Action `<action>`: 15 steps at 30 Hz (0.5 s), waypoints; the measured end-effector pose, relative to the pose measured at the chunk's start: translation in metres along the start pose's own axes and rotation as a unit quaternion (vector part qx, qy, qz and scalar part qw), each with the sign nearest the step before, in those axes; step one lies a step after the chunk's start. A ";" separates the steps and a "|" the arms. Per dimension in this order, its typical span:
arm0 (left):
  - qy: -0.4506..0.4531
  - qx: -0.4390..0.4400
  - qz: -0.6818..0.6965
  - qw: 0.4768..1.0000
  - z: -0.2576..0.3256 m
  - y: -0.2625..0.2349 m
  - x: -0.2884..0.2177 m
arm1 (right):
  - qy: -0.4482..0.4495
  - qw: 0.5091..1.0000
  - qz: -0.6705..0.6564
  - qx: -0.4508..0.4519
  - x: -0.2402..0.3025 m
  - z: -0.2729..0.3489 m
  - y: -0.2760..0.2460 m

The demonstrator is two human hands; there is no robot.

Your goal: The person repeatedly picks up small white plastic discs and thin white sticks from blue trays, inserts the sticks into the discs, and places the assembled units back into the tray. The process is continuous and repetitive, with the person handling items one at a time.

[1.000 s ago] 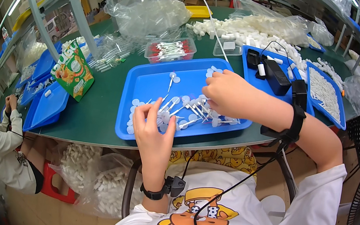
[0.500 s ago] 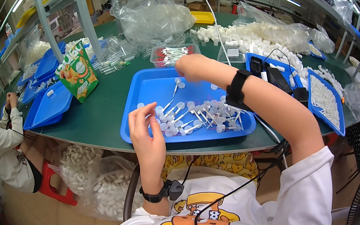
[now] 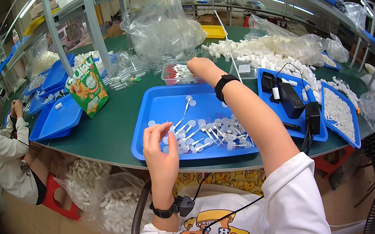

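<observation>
My right hand (image 3: 201, 67) reaches over a clear plastic box (image 3: 169, 80) holding small red and white stick-like parts (image 3: 179, 72). Its fingertips point down and are hidden, so any hold there does not show. Over the near left part of a blue tray (image 3: 163, 102) is my left hand (image 3: 162, 152), palm turned inward, fingers loosely bent and apart from the thumb, with nothing visible between them. A heap of thin white sticks with translucent round discs (image 3: 208, 138) lies beside it in the tray. One such stick with discs (image 3: 186, 105) lies apart, farther back.
Left of the tray stands a green snack bag (image 3: 88, 87), near stacked blue trays (image 3: 57, 119). Clear plastic tubes (image 3: 125, 68) lie behind. At right, a blue tray holds black devices (image 3: 290, 101); another holds white sticks (image 3: 338, 111). A co-worker (image 3: 9, 155) sits far left.
The view has shifted, so the table sits lower and to the right. My right hand stays at the clear box, its forearm swung leftward in view. My left hand keeps nearly the same pose over the tray.
</observation>
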State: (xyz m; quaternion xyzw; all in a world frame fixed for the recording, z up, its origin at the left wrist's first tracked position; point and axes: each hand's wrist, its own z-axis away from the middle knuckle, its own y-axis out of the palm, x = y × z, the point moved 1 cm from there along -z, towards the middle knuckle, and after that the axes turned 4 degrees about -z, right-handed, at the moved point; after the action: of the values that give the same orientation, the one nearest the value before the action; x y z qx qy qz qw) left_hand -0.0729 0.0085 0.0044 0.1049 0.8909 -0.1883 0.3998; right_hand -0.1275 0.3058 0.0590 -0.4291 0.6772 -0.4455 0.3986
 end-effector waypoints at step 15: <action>0.026 -0.014 -0.019 0.999 0.001 0.004 -0.001 | -0.009 0.986 -0.160 -0.038 -0.006 0.001 0.006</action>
State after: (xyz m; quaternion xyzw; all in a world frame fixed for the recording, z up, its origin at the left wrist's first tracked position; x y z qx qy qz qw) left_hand -0.0701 0.0119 0.0035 0.0871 0.9054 -0.1805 0.3742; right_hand -0.1260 0.3123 0.0537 -0.5507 0.6130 -0.4735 0.3111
